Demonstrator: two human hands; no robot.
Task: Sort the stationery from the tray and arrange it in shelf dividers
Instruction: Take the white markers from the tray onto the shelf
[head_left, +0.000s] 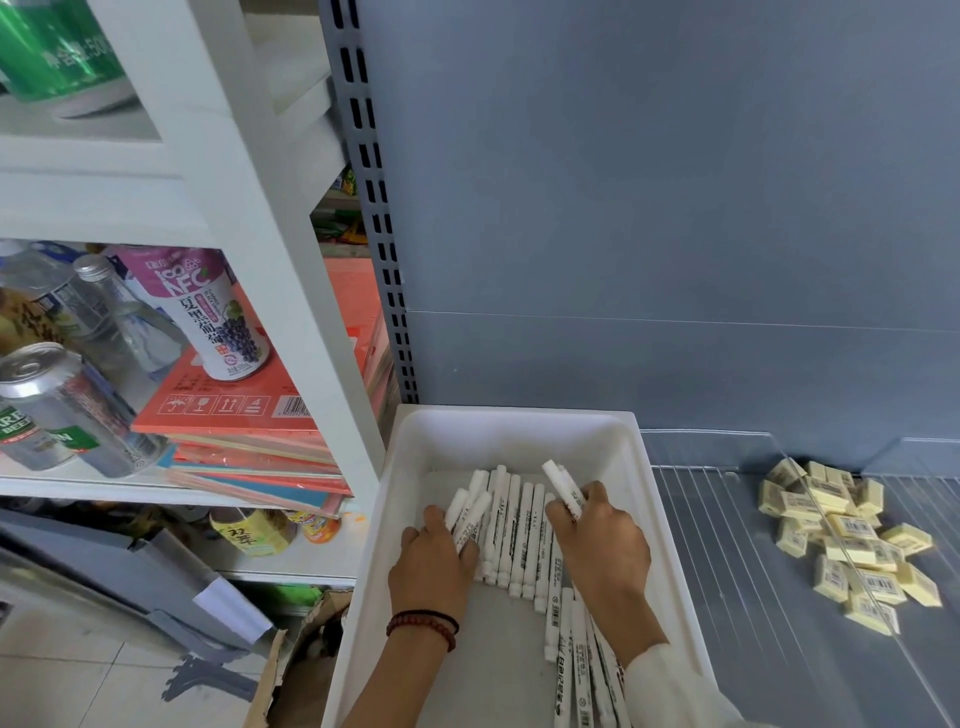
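A white plastic tray (410, 467) stands on the shelf and holds several white marker pens (519, 540) lying side by side. Both my hands are inside it. My left hand (434, 564) grips a couple of the markers at the left of the row. My right hand (597, 540) holds another marker (561, 486) lifted at a slant above the row. To the right, a heap of pale yellow erasers (847, 540) lies on the shelf among clear shelf dividers (826, 525).
The grey shelf back panel (675, 208) rises behind the tray. At left a white rack (291, 260) carries drink cans, bottles and a stack of orange packs (249, 421). A cardboard box (270, 675) sits on the tiled floor below.
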